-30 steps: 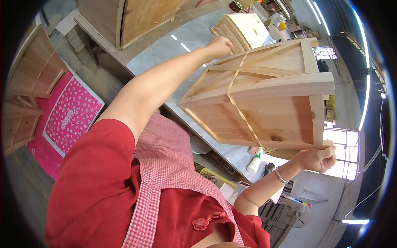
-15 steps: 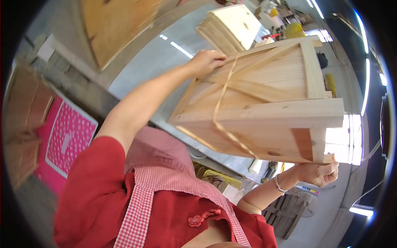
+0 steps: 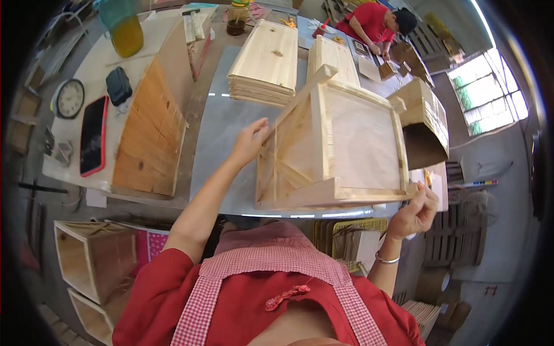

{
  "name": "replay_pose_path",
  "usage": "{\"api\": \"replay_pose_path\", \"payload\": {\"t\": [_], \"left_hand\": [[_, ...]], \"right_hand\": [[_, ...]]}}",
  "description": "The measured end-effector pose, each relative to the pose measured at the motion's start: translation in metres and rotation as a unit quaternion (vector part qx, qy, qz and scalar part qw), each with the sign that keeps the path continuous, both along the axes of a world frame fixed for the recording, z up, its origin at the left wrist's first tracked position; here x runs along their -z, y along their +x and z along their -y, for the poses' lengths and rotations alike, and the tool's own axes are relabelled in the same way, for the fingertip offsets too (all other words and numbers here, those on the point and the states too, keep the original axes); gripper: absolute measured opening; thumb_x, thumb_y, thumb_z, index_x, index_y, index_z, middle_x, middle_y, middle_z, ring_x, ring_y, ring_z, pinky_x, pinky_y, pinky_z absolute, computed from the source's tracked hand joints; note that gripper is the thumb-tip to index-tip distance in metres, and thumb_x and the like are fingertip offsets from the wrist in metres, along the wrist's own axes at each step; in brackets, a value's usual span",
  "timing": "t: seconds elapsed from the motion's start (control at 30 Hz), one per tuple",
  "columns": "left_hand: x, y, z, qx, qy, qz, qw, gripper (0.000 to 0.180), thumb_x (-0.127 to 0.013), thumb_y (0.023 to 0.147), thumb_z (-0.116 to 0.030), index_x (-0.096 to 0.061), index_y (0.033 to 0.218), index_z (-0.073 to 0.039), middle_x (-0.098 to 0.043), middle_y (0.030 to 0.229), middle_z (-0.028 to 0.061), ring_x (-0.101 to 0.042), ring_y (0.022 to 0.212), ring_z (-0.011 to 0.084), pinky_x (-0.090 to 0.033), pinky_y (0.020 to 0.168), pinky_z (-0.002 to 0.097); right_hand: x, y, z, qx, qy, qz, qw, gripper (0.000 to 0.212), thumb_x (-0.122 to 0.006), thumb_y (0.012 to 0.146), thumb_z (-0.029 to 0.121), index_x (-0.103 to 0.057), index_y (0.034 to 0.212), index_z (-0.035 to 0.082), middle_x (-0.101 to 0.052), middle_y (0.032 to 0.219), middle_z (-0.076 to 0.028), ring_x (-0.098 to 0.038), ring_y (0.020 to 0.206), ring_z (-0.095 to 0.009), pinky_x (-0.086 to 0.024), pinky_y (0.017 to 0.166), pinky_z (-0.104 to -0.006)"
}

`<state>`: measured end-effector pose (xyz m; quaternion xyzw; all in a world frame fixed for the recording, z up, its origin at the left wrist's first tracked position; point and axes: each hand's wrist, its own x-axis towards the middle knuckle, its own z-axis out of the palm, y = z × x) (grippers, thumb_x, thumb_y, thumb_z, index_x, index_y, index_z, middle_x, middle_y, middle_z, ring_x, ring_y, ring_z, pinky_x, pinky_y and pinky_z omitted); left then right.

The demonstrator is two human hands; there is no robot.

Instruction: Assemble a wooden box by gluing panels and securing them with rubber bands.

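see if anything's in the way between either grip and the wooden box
Nothing visible stands between them. The left grip is right beside the left side of the wooden box, and the right grip is at its near right corner. The brown carton sits beyond the box, out of both gaps.

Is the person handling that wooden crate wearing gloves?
No, the left hand at the left side of the wooden crate and the right hand near its right corner are both bare.
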<state>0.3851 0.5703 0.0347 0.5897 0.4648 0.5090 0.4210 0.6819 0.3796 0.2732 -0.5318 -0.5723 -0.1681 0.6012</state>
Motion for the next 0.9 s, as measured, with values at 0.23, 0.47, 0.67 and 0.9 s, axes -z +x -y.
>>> {"api": "replay_pose_path", "payload": {"t": [0.23, 0.47, 0.67, 0.9], "left_hand": [[-0.214, 0.032, -0.003, 0.013, 0.063, 0.187, 0.980, 0.036, -0.056, 0.102, -0.025, -0.065, 0.123, 0.002, -0.071, 0.106, 0.0074, -0.063, 0.096, 0.0115, -0.050, 0.086, 0.0277], [-0.252, 0.076, -0.009, -0.022, 0.013, 0.146, 0.989, 0.028, -0.057, 0.101, -0.024, -0.068, 0.099, 0.002, -0.068, 0.089, 0.0036, -0.060, 0.089, 0.0106, -0.047, 0.083, 0.0265], [-0.251, 0.067, -0.014, -0.025, 0.019, 0.049, 0.998, 0.036, -0.047, 0.102, -0.024, -0.072, 0.094, 0.000, -0.070, 0.091, 0.0046, -0.060, 0.088, 0.0111, -0.046, 0.081, 0.0287], [-0.255, 0.076, -0.015, -0.031, 0.054, 0.010, 0.998, 0.039, -0.046, 0.102, -0.025, -0.072, 0.090, 0.001, -0.072, 0.090, 0.0053, -0.062, 0.087, 0.0121, -0.047, 0.082, 0.0291]], "right_hand": [[-0.007, 0.002, 0.010, 0.000, -0.043, -0.054, 0.998, 0.007, -0.059, 0.093, -0.004, -0.059, 0.086, -0.003, -0.067, 0.100, -0.014, -0.061, 0.086, -0.016, -0.049, 0.076, -0.0265], [-0.033, 0.027, 0.009, -0.121, -0.124, -0.095, 0.980, 0.005, -0.061, 0.091, -0.004, -0.062, 0.086, -0.003, -0.066, 0.095, -0.012, -0.061, 0.082, -0.016, -0.048, 0.074, -0.0256], [-0.040, 0.062, -0.092, -0.203, -0.178, -0.124, 0.955, 0.012, -0.062, 0.096, 0.008, -0.066, 0.096, -0.003, -0.063, 0.089, -0.004, -0.055, 0.081, -0.007, -0.045, 0.072, -0.0229], [-0.021, 0.054, -0.188, -0.257, -0.201, -0.206, 0.923, 0.025, -0.066, 0.095, 0.019, -0.064, 0.083, -0.002, -0.057, 0.070, 0.003, -0.047, 0.064, -0.004, -0.041, 0.060, -0.0225]]}}
